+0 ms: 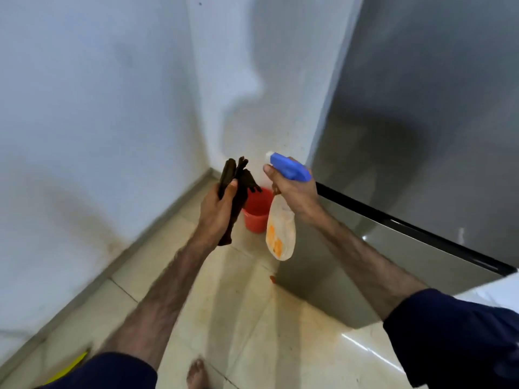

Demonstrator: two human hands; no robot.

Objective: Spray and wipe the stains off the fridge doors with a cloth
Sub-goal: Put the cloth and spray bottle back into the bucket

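Dark navy sleeves [460,329] pushed above bare forearms; bare foot [198,373].

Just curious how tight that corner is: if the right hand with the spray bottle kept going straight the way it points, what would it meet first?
Probably the white wall in the corner. The right hand aims the blue-headed spray bottle there, left of the grey fridge door; depth is unclear.
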